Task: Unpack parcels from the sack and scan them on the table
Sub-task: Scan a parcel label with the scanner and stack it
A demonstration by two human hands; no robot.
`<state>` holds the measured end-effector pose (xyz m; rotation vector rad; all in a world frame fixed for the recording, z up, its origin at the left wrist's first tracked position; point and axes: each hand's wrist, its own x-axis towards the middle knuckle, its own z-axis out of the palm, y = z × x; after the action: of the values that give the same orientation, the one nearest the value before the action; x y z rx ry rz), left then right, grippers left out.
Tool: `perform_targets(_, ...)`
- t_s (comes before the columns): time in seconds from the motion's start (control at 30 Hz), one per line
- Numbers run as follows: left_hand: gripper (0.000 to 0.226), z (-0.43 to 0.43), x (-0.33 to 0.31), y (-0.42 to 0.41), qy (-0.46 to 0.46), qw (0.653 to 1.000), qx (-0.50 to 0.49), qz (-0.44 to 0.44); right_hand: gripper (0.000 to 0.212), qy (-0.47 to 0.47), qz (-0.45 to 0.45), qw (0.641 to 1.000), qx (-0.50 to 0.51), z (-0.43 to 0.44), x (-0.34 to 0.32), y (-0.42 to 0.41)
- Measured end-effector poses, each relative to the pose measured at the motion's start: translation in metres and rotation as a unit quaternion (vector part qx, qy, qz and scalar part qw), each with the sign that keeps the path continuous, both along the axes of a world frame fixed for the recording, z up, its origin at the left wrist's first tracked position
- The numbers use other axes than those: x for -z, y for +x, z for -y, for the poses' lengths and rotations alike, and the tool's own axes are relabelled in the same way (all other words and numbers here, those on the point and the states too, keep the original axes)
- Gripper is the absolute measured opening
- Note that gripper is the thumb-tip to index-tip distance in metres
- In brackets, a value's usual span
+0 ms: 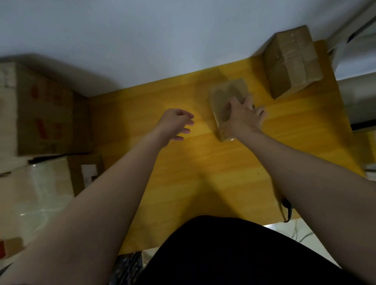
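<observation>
Right hand (pixel 242 116) fingers grasp the small parcel (pixel 225 99) on the yellow surface (pixel 208 181) — left hand (pixel 176 123) hovers, fingers released.

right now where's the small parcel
Head view: the small parcel sits right of centre on the table, held by the right hand, near the bigger box.
</observation>
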<state>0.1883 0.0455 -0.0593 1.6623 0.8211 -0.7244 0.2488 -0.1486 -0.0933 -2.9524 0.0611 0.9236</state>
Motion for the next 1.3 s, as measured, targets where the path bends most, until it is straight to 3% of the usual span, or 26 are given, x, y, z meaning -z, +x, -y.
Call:
perform_targets(0.1, 0.009, -0.017, -0.019, -0.039, 0.004, 0.999, -0.034, 0.02, 0.056, 0.057, -0.02, 0.997, 0.056, -0.008, -0.016, -0.038)
perform_targets(0.23, 0.009, -0.034, -0.052, -0.086, 0.024, 0.994, -0.085, 0.059, 0.057, 0.234, -0.045, 0.958, 0.158, -0.021, -0.065, -0.076)
perform_targets(0.33, 0.03, -0.044, -0.085, -0.116, 0.056, 0.986, -0.131, 0.083, 0.053, 0.422, -0.059, 0.876, 0.225, -0.031, -0.118, -0.097)
perform_targets(0.43, 0.042, -0.05, -0.119, -0.146, 0.014, 0.984, -0.146, 0.105, 0.045, 0.568, -0.084, 0.785, 0.232, -0.042, -0.164, -0.119)
perform_targets(0.53, 0.037, -0.054, -0.157, -0.166, -0.049, 0.974, -0.167, 0.145, 0.045, 0.626, -0.088, 0.743, 0.221, -0.051, -0.202, -0.141)
perform_targets(0.67, 0.036, -0.063, -0.2, -0.188, -0.107, 0.948, -0.214, 0.211, 0.03, 0.596, -0.008, 0.778, 0.2, -0.053, -0.238, -0.163)
perform_targets(0.87, 0.064, -0.072, -0.23, -0.218, -0.141, 0.944, -0.102, 0.281, 0.029, 0.605, 0.03, 0.777, 0.169, -0.042, -0.268, -0.185)
perform_targets(0.97, 0.068, -0.063, -0.232, -0.223, -0.157, 0.942, -0.063, 0.29, 0.031, 0.605, 0.031, 0.777, 0.172, -0.032, -0.27, -0.189)
perform_targets(1.13, 0.074, -0.037, -0.222, -0.224, -0.104, 0.949, -0.031, 0.295, 0.022, 0.573, 0.064, 0.796, 0.182, -0.003, -0.257, -0.194)
perform_targets(1.3, 0.057, -0.008, -0.186, -0.217, -0.091, 0.958, -0.066, 0.264, 0.014, 0.511, 0.089, 0.829, 0.208, 0.042, -0.22, -0.197)
